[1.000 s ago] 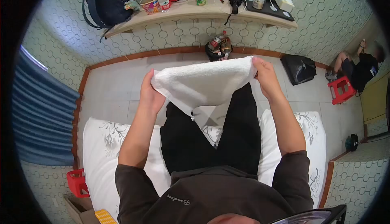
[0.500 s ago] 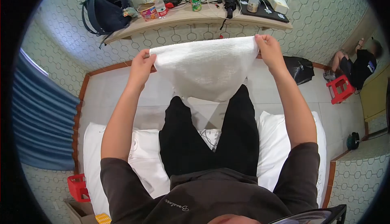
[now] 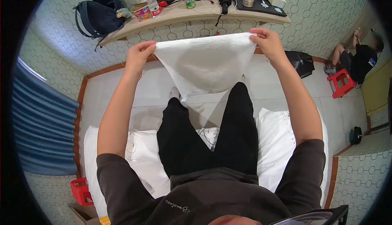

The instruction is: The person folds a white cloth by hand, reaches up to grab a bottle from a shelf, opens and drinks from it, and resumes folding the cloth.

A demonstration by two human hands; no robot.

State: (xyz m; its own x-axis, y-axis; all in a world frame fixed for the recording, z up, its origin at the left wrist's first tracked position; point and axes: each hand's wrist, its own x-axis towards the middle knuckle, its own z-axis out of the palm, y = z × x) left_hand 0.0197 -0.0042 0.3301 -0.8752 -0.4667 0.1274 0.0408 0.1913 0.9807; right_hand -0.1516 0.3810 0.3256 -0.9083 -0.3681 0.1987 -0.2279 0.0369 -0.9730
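A white towel [image 3: 206, 64] hangs stretched out in front of me, above the floor and past my knees. My left hand [image 3: 139, 57] pinches its upper left corner between thumb and fingers. At the upper right corner, my right hand [image 3: 267, 45] grips the cloth the same way. The top edge runs nearly straight between both hands, while the lower part sags and curves. Its lower edge hangs near my feet, beyond my black trousers [image 3: 175, 143].
I sit on a white bed [image 3: 275, 143]. A wall shelf [image 3: 179, 17] ahead bears a cup, a bottle, a can, an umbrella and a laptop; a backpack [image 3: 96, 19] rests at its left end. At right, a person [image 3: 363, 59] sits on a red stool [image 3: 341, 83].
The towel has swung, and its lower part now hangs in a different curve. My hands have come slightly closer together, still holding its corners. The view has shifted a little.
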